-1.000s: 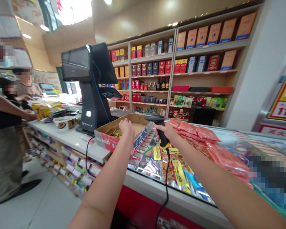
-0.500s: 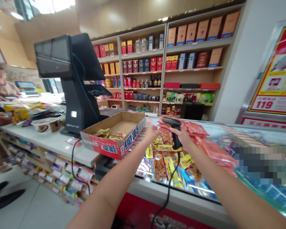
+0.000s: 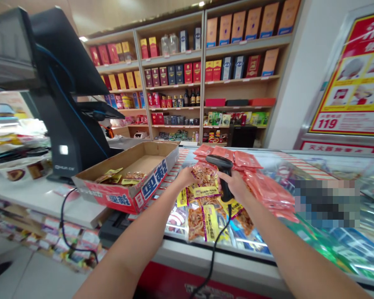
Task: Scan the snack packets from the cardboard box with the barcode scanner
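Note:
In the head view, my right hand point(image 3: 237, 185) is wrapped around the handle of a black barcode scanner point(image 3: 220, 162), whose head points left over the packets. A black cable runs down from its grip. My left hand point(image 3: 187, 178) has its fingers closed on the edge of a clear and yellow snack packet point(image 3: 205, 174), just left of the scanner. More yellow-labelled snack packets point(image 3: 195, 222) lie in a loose pile on the glass counter below both hands. Flat orange-red packets point(image 3: 269, 189) are heaped beyond and to the right.
Left of the pile stands an open cardboard box point(image 3: 156, 182) with several snack packets inside. A black checkout terminal point(image 3: 67, 104) rises behind it. Boxed goods fill the back shelves point(image 3: 202, 83). The scanner cable point(image 3: 216, 245) hangs over the counter's front edge.
The view has turned and come nearer to the counter. My left hand has lowered to the snack packet beside the scanner. The right hand keeps hold of the barcode scanner.

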Demonstrator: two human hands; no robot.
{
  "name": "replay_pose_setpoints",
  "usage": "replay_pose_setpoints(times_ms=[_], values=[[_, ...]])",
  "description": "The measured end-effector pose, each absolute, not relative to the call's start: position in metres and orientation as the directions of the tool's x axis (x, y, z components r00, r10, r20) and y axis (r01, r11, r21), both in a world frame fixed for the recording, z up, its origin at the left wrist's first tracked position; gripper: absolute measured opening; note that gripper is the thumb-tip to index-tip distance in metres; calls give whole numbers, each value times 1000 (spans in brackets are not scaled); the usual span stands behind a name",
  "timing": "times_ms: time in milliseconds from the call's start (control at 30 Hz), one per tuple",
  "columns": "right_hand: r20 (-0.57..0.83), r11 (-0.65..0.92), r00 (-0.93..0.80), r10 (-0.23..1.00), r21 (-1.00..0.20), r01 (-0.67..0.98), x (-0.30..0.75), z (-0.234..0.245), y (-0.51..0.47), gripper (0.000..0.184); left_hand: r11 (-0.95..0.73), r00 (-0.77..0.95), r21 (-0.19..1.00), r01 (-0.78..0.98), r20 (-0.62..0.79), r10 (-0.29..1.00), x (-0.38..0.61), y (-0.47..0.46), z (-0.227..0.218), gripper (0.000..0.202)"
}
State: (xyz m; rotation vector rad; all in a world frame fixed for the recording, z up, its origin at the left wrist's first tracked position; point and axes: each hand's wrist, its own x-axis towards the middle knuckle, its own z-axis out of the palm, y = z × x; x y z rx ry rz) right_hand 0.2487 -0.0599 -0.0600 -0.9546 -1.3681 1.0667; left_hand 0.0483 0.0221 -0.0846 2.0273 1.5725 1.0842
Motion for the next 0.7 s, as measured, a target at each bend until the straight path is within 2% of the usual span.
replay_pose_setpoints(times_ms=[67, 133, 200, 267, 367, 467, 633, 700], values=[[275, 275, -88, 957, -961, -11, 246, -60, -62, 31, -312, 96, 720, 620, 325, 941, 46, 22, -83, 37], [280, 281, -103, 955, -960, -1, 244, -59, -64, 31, -298, 37, 814, 499, 323, 946, 46, 23, -84, 37], [282, 284, -112, 953, -959, 2, 243, -59, -65, 30, -266, -45, 931, 251, 286, 957, 48, 25, -86, 39], [283, 284, -118, 952, -959, -6, 243, -59, -66, 30, -226, -78, 972, -60, 221, 972, 50, 26, -89, 45], [292, 291, -122, 949, -956, -24, 243, -60, -66, 29, -186, -52, 899, -396, 180, 982, 54, 24, -91, 51], [302, 300, -125, 945, -953, -35, 243, -62, -65, 30, -118, 30, 817, -564, 163, 986, 55, 21, -91, 47], [301, 297, -130, 945, -954, -52, 243, -64, -64, 29, 44, 181, 743, -668, 106, 978, 49, 20, -87, 29], [303, 298, -137, 943, -953, -53, 243, -64, -65, 29, 64, 230, 762, -645, 114, 967, 47, 21, -87, 32]])
